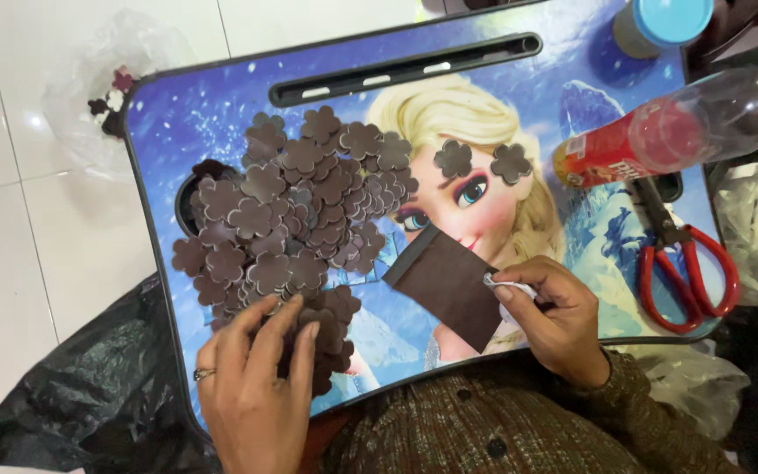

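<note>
Brown flower-shaped foam cutouts point(291, 206) are lying heaped on the left half of the blue cartoon-printed lap tray point(168, 114). The left hand point(252, 386) is pressing spread fingers onto the near edge of that heap, gripping nothing. The right hand point(550, 316) is pinching a dark brown rectangular foam sheet point(449, 285) together with a scrap of white backing paper point(506, 285), seemingly peeling it; separating the layers cleanly looks like the next need. Red-handled scissors point(686, 263) are resting to the right, a clear plastic bottle with a red label point(668, 132) beyond them.
</note>
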Action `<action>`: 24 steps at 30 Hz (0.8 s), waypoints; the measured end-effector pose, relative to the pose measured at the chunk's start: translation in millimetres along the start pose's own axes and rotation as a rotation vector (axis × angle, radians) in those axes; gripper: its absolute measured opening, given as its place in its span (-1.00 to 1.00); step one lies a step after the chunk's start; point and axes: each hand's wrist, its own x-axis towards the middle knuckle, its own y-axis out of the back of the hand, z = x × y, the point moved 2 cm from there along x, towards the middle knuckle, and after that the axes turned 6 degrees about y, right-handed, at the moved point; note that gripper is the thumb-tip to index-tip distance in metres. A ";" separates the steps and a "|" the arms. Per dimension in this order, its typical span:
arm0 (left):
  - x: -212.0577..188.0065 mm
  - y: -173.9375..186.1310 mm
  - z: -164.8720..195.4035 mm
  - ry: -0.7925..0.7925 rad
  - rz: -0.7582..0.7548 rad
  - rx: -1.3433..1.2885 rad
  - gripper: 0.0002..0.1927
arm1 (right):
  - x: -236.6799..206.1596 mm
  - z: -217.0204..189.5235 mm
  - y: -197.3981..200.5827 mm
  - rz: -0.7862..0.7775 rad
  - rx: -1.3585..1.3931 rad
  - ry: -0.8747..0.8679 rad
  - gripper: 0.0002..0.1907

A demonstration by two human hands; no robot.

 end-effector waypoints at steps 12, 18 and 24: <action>122.5 -81.1 57.0 -0.463 -0.123 -0.090 -0.74 | 0.4 -28.4 22.0 0.076 0.140 0.045 -0.86; 144.5 -107.0 67.1 -0.527 -0.106 0.032 -0.56 | 22.6 -100.7 89.2 0.490 -0.196 0.334 -0.98; 133.5 -100.9 76.6 -0.521 -0.063 -0.008 -0.68 | 72.9 -152.6 131.3 0.439 -0.851 0.622 -0.87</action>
